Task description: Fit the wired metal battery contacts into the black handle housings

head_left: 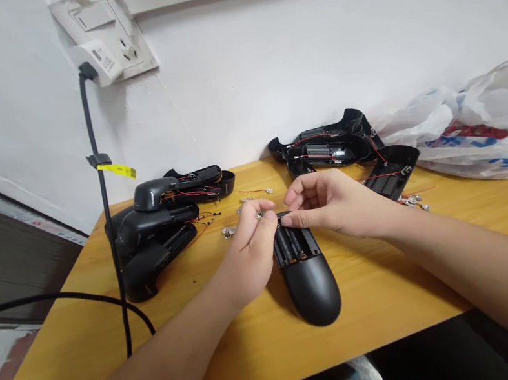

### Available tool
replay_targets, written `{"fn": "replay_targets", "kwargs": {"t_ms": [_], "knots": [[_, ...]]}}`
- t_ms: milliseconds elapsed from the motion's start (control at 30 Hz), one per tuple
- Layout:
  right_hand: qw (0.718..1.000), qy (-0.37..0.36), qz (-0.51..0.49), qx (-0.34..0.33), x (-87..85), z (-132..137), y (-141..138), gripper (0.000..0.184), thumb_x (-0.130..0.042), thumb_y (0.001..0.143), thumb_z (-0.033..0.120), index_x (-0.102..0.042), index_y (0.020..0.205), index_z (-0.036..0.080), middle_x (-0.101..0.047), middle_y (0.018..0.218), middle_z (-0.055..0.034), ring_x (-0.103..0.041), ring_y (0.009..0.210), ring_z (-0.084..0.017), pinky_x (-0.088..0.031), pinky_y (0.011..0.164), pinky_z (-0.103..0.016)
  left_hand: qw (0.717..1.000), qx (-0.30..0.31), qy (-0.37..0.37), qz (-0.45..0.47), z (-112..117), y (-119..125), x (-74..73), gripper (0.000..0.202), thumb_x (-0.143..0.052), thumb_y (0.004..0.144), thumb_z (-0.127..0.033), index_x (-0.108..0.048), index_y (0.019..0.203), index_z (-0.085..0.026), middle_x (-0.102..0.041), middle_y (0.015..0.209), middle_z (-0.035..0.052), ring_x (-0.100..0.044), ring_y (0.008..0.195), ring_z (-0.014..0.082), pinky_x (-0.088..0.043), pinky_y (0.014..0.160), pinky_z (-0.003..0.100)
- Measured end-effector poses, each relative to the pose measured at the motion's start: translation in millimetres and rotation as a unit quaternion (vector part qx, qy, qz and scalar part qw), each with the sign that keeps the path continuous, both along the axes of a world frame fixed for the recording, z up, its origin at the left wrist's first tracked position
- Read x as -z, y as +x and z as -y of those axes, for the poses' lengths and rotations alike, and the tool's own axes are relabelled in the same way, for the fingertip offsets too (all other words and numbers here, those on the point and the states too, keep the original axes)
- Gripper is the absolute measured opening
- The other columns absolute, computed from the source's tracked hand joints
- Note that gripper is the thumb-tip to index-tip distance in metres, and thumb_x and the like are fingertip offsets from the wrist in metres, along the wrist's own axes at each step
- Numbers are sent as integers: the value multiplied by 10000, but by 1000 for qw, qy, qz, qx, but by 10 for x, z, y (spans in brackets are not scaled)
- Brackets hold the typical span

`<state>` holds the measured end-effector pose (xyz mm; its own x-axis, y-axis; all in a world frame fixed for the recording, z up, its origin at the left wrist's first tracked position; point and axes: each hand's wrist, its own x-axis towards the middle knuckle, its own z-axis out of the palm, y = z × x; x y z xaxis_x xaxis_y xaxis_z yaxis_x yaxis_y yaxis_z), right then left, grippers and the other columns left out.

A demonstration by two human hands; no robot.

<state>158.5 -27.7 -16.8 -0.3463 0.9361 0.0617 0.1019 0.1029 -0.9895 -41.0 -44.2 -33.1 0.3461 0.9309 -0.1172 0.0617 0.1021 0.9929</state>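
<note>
A black plastic shell with an open battery compartment lies on the wooden table in front of me. My left hand pinches a small metal contact at the compartment's upper left corner. My right hand grips the shell's far end with curled fingers, thumb and forefinger on the rim. Loose metal contacts with thin red wires lie just beyond my left hand.
A pile of black shells sits at the left, another pile with red wires by the wall. A white plastic bag lies at the right. A black cable hangs from a wall socket.
</note>
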Motion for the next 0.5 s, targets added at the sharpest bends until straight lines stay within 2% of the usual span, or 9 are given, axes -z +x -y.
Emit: {"fn": "replay_targets", "kwargs": {"t_ms": [167, 333, 500], "knots": [[995, -49, 19, -79, -72, -35, 89, 313, -886, 732, 456, -727, 743, 186, -653, 698, -5, -572, 639, -124, -492, 601, -263, 997, 20, 24, -69, -30, -41, -5, 350, -499, 987, -555, -519, 1205, -282, -478, 814, -18, -457, 742, 163, -362, 688, 294], [995, -44, 29, -79, -75, -46, 99, 278, -838, 792, 453, -760, 720, 196, -665, 682, -21, -572, 630, -130, -508, 630, -282, 990, 52, 26, -128, -70, -50, -79, 295, -439, 1019, -469, -415, 1222, -257, -492, 831, -20, -461, 754, 162, -377, 708, 309], [994, -32, 50, -93, -71, -42, 92, 238, -794, 822, 418, -762, 719, 206, -690, 704, -29, -594, 634, -141, -518, 631, -287, 988, 46, 45, -139, -49, -45, -107, 291, -471, 1005, -459, -410, 1204, -255, -462, 770, -37, -444, 690, 158, -351, 669, 306]]}}
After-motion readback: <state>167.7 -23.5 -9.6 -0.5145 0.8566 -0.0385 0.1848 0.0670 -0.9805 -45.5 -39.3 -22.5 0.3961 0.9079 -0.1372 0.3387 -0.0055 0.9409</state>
